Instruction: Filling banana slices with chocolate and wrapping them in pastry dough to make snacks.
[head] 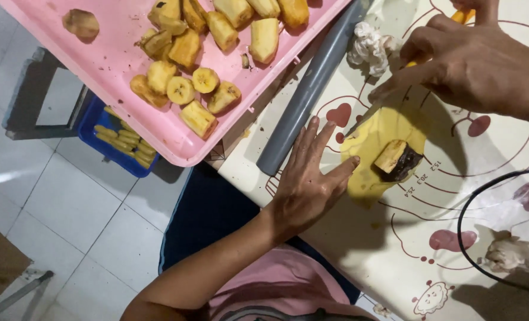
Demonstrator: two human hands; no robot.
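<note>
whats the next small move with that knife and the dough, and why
Probably slide the knife further under the yellow dough sheet to free its edge. The banana piece with dark filling already sits on it, the left hand pins the near edge, and the right hand holds the knife there.

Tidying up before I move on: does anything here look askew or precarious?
Yes. The pink tray of banana pieces sits tilted, its corner jutting past the table edge above the blue crate on the floor. The left hand rests flat beside the yellow dough sheet.
</note>
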